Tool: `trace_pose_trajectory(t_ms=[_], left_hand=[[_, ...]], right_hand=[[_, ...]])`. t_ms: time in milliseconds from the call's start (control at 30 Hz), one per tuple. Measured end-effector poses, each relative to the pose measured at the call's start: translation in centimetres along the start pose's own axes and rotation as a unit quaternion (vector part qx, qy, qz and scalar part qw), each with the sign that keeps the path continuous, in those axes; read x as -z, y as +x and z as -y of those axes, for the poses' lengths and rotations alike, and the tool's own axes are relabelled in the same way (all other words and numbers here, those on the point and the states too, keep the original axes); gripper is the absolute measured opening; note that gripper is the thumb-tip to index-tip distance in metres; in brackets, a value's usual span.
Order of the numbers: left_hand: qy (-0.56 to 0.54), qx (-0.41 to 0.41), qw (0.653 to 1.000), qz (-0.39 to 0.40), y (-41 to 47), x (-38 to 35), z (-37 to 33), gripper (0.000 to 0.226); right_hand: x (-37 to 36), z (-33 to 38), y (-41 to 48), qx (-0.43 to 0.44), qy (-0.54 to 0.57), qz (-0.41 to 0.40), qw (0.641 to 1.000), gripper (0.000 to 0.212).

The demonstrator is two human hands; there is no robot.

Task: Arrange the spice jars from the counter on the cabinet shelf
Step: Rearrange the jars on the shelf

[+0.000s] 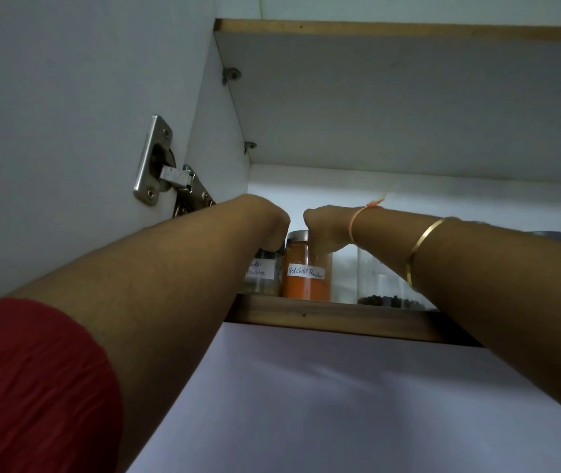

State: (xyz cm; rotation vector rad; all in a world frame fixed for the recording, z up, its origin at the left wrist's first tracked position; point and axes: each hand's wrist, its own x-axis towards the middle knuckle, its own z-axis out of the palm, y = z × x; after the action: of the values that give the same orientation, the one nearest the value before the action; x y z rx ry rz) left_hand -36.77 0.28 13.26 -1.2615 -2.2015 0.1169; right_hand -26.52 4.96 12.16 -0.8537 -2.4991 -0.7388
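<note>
I look up at the cabinet shelf (340,320), where jars stand in a row at its front edge. A red chilli powder jar (306,278) with a steel lid holds orange powder. To its left stands a clear jar (262,276) with a white "powder" label. My left hand (274,230) bends down over that clear jar's lid; its fingers are hidden behind the wrist. My right hand (327,230) wraps over the upper right side of the chilli jar. To the right, a clear jar with dark contents (386,298) is partly hidden by my right forearm.
The open cabinet door (50,131) hangs at the left on a steel hinge (166,175). An upper shelf board (408,97) lies overhead. At the far right of the shelf, two more jar lids (554,236) show. My red sleeve (33,387) fills the bottom left.
</note>
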Motion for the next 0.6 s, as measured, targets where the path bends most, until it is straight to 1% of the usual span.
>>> trace_pose_trajectory(t_ms=[33,100,167,233,300,333,367,433,533,600], left_hand=[[-0.003,-0.004,1.000,0.008,-0.1,-0.1,0.0,0.027],[-0.007,-0.011,0.999,0.035,-0.2,-0.4,-0.1,0.034],[-0.026,-0.007,0.998,0.050,0.0,-0.9,-0.2,0.037],[-0.058,0.017,0.998,0.023,-0.1,-1.3,-0.9,0.045],[-0.072,0.053,0.996,-0.029,-0.5,-1.4,-1.8,0.064],[-0.079,0.060,0.994,-0.051,-0.8,-1.1,-2.4,0.072],[-0.093,0.051,0.992,-0.070,-1.2,-0.5,-2.9,0.076],[-0.130,0.009,0.985,-0.116,-2.1,0.9,-4.2,0.070],[-0.195,-0.047,0.964,-0.177,-3.2,2.7,-6.0,0.048],[-0.231,-0.070,0.948,-0.209,-3.6,3.7,-7.2,0.044]], right_hand=[[0.2,-0.1,-0.1,-0.006,0.006,-0.027,1.000,0.031],[1.1,-0.5,-0.7,-0.014,0.024,-0.077,0.997,0.032],[2.0,-1.1,-1.3,-0.023,0.050,-0.103,0.993,0.034],[2.9,-1.9,-2.1,-0.023,0.060,-0.114,0.991,0.033],[3.6,-3.0,-2.8,-0.020,0.044,-0.122,0.991,0.018],[3.9,-3.7,-3.3,-0.023,0.030,-0.127,0.991,0.018],[4.1,-4.2,-3.7,-0.028,0.021,-0.127,0.991,0.027],[4.4,-5.3,-4.6,-0.035,0.012,-0.118,0.992,0.036],[4.6,-6.9,-5.6,-0.044,0.016,-0.110,0.993,0.036],[4.7,-8.1,-6.4,-0.059,0.021,-0.105,0.993,0.034]])
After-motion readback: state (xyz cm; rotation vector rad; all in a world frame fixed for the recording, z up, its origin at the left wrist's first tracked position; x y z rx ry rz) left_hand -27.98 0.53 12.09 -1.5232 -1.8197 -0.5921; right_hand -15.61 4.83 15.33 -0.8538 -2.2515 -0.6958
